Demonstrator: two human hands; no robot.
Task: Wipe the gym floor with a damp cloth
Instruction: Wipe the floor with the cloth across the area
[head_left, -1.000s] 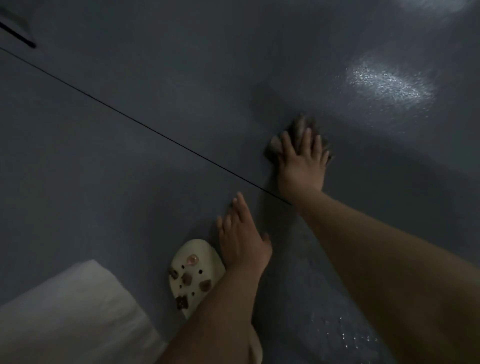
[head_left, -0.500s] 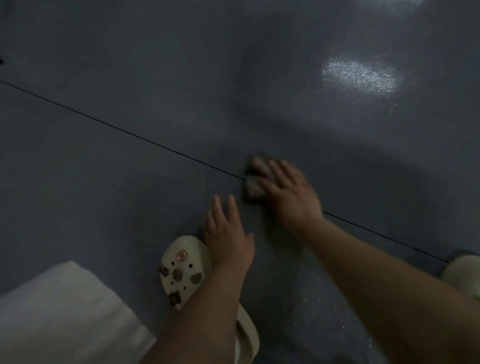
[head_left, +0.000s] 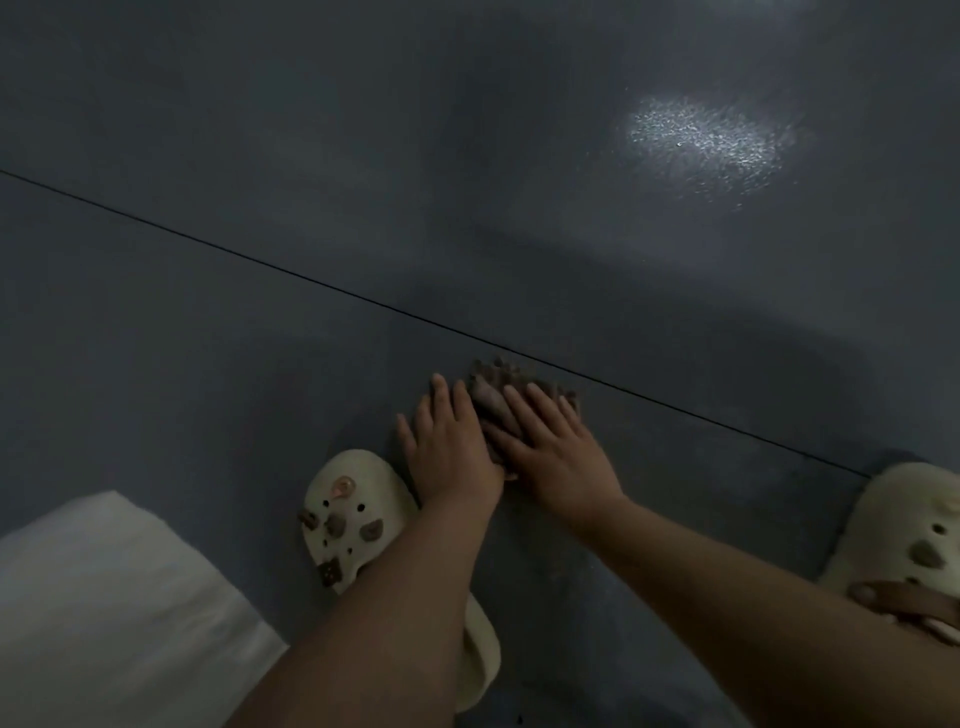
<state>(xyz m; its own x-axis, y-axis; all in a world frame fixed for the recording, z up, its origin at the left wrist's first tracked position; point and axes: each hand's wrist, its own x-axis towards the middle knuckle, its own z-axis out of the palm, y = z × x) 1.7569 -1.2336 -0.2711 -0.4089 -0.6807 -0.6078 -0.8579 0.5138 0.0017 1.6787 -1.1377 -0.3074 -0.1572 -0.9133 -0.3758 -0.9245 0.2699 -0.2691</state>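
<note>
We see the right hand (head_left: 558, 460) laid flat, fingers straight, pressing the brown cloth (head_left: 506, 387) onto the dark gym floor (head_left: 260, 338) just below the thin seam line (head_left: 311, 280); the left hand (head_left: 449, 447) rests spread on the floor, touching the cloth's left edge. Compared with half a second ago, the cloth and right hand have drawn in beside the left hand, and the right cream clog (head_left: 914, 525) shows more fully opposite the left clog (head_left: 353, 514).

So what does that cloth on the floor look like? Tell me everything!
The cloth is a small, dark brownish, nubbly rag, bunched up rather than spread flat. It lies on the grey floor just below the thin dark line. The right hand presses on it with straight fingers and covers much of it. The left hand lies right beside it on the left. Whether it is wet cannot be seen.
</note>
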